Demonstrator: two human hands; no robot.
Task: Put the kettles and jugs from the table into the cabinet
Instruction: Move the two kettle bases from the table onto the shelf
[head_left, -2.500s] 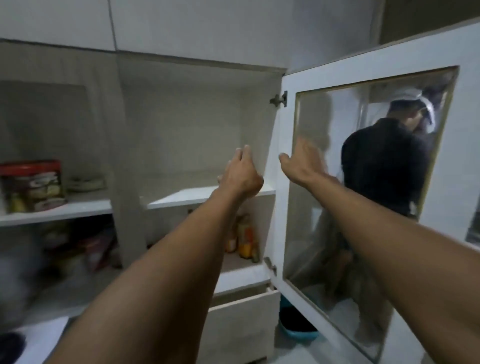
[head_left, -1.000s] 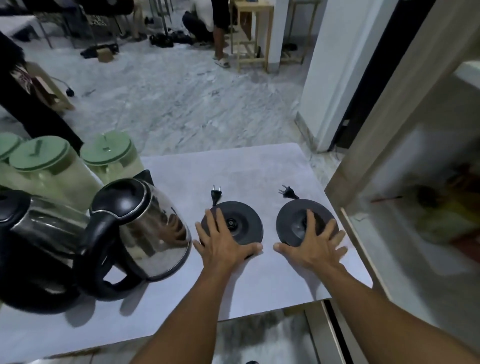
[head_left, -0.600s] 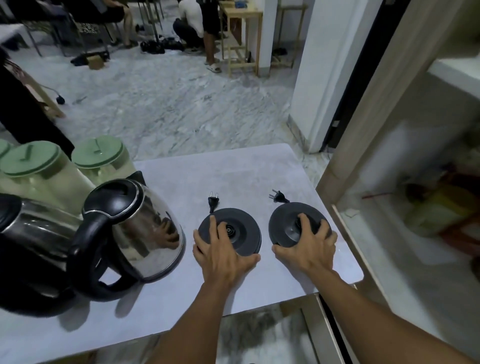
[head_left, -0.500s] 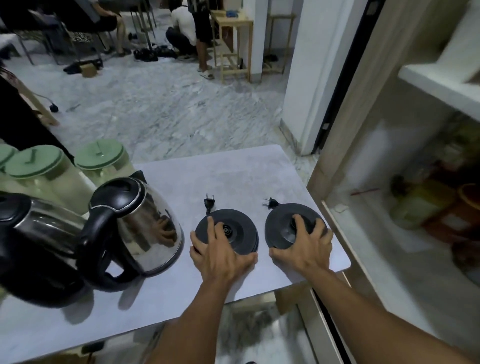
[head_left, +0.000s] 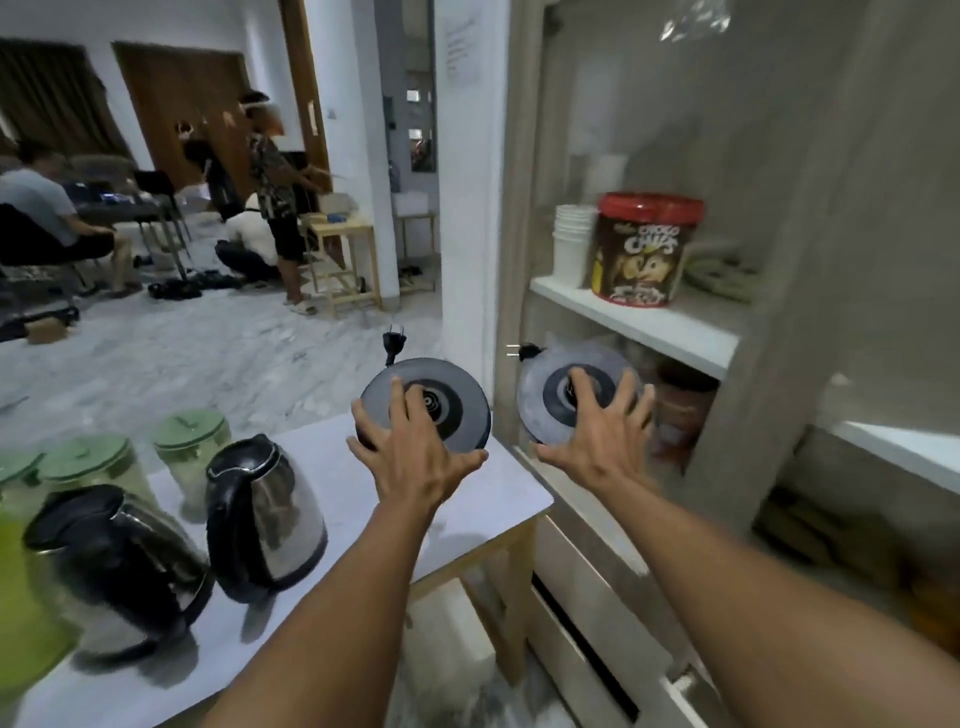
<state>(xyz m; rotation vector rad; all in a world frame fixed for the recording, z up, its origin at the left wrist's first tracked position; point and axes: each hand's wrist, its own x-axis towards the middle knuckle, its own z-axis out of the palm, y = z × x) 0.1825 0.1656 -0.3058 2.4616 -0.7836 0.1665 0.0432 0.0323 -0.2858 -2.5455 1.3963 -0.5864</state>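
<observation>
My left hand (head_left: 415, 457) grips a round black kettle base (head_left: 457, 410), lifted off the table with its plug sticking up. My right hand (head_left: 597, 436) grips a second kettle base (head_left: 550, 389), held in front of the open cabinet's lower shelf opening. Two steel kettles with black handles, one (head_left: 270, 519) nearer the middle and one (head_left: 114, 566) at the left, stand on the grey table (head_left: 467, 499). Behind them stand green-lidded jugs (head_left: 189, 441).
The cabinet's upper shelf (head_left: 639, 322) holds a red-lidded cereal tub (head_left: 644, 249), stacked white cups (head_left: 571, 249) and plates. Containers sit on the shelf below. A drawer front (head_left: 597, 587) lies under my right arm. People stand and sit in the room behind, at the left.
Both hands closed on the kettle bases lying on the table, lifted them off and carried them right toward the cabinet. My view swung up and right.
</observation>
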